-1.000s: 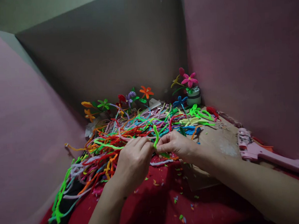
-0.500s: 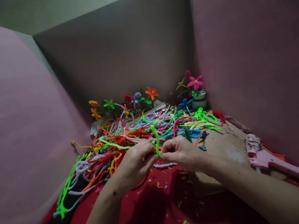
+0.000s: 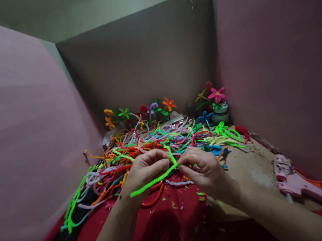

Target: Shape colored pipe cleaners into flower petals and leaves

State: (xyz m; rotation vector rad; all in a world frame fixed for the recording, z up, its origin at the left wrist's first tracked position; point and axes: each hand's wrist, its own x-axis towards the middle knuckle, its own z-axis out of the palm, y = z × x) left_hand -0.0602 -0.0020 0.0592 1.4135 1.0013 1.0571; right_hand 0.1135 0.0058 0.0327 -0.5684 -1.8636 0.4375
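A bright green pipe cleaner (image 3: pixel 156 180) is bent into a V, its corner between my two hands. One arm of it points up and away, the other slants down to the left across my left wrist. My right hand (image 3: pixel 202 165) pinches the pipe cleaner at the bend with thumb and index finger. My left hand (image 3: pixel 149 168) has its thumb and fingers closed beside the upper arm of it; the exact contact is partly hidden. Under the hands lie a lilac pipe cleaner (image 3: pixel 179 183) and a red looped one (image 3: pixel 156 198) on the red cloth (image 3: pixel 156 228).
A heap of many-coloured pipe cleaners (image 3: pixel 125 154) spreads behind and left of my hands. Several finished flowers stand at the back, including a pink one (image 3: pixel 217 95) by a pale pot (image 3: pixel 220 112). A pink glue gun (image 3: pixel 296 181) lies right on cardboard (image 3: pixel 250 173).
The green pipe cleaner went from one upright strand to a V, with a long arm now showing toward the lower left. My right hand has turned slightly; the view shifted a little.
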